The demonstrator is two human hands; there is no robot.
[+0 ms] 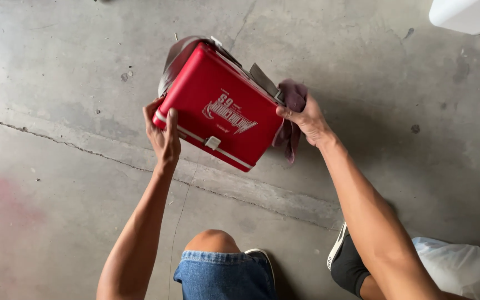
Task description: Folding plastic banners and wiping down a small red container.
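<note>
A red metal box (218, 105) with white printing, a white trim line and a small silver latch is held tilted above the concrete floor. My left hand (163, 135) grips its lower left corner, thumb on the front face. My right hand (306, 118) is at the box's right side, holding a dark maroon cloth (292, 105) bunched against that end, with part of the cloth hanging down. A grey handle or strap shows along the box's top edge.
Cracks run across the concrete floor (73, 72) below the box. A white object (468, 14) sits at the top right corner. My knee in denim shorts (223, 272) and a dark shoe (345, 261) are at the bottom, beside a white plastic bag (465, 266).
</note>
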